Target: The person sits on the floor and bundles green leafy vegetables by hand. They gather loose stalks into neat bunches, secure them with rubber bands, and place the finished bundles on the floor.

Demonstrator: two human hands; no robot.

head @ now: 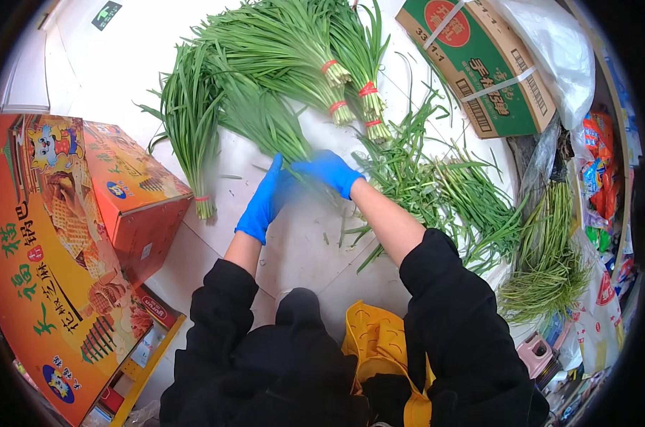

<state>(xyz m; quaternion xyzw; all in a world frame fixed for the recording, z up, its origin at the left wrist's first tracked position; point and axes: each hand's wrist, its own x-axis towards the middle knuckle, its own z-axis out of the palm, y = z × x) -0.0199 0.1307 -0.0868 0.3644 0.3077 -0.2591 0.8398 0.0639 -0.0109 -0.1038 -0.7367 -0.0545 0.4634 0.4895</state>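
Both my hands wear blue gloves and meet at the stem end of a bunch of long green leaves, likely garlic chives (274,120). My left hand (265,200) is beside the stems with its thumb raised; how its fingers close is blurred. My right hand (330,172) is on the stems from the other side, its fingertips blurred too. To the left lies a bunch bound with a red band (191,117). Several more red-banded bunches (279,45) lie beyond my hands. Loose leaves and trimmings (407,165) are heaped to the right of my right hand.
Orange printed cartons (39,256) stand at the left. A green and brown carton (477,69) with white straps and clear plastic (560,58) is at the upper right. Below it lies a pile of thin green stalks (549,256). A yellow bag (378,336) is near my legs.
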